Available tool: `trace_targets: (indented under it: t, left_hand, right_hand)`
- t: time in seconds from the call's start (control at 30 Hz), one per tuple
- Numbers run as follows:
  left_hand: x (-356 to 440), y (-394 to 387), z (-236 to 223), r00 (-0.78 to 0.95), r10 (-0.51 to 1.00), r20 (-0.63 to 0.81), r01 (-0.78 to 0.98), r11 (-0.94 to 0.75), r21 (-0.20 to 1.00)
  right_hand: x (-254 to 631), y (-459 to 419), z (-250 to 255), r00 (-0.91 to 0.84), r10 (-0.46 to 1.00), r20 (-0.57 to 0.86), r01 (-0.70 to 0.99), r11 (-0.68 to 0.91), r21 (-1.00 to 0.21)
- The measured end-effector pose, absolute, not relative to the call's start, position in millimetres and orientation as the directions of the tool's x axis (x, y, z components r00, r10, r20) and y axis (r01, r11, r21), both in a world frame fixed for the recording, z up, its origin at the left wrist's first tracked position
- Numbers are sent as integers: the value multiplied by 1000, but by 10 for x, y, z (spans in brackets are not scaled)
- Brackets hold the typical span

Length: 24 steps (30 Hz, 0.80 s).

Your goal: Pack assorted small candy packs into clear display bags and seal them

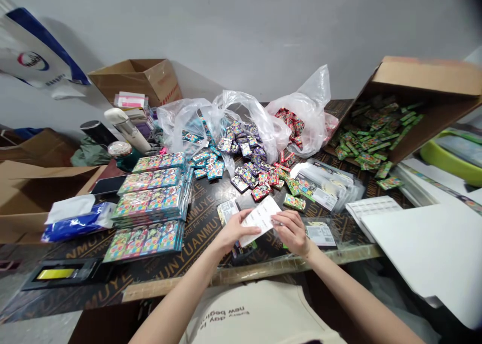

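A white sheet with rows of small printed labels (259, 217) is held tilted above the table's front part. My left hand (234, 232) grips its left side, thumb on top. At the sheet's right edge, the fingers of my right hand (294, 233) are pinched together on it; whether a single label is between the fingertips is too small to tell. Below lie clear plastic sleeves with printed cards (320, 232), partly hidden by my hands. Just beyond them are small green boxes (294, 202), red boxes (261, 191) and purple boxes (241, 183).
Stacks of wrapped colourful packs (150, 198) stand at left. Plastic bags (316, 103) spill small boxes at the back. A tipped carton (425, 78) holds green boxes at right, near stacked sleeves (339, 183), a white label stack (376, 206) and a white board (429, 243).
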<state>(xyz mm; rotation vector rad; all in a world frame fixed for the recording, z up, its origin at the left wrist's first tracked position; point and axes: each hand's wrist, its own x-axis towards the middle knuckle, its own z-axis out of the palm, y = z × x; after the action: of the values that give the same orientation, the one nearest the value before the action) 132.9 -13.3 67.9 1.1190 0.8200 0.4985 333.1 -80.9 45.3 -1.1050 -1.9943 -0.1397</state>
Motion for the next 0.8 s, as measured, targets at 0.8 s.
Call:
trace_targets:
  t: [0.8]
  left_hand:
    - [1132,-90,738,140,975,175,301,-210,930]
  right_hand:
    - [3175,-530,617,259,962,81,63,66,-996]
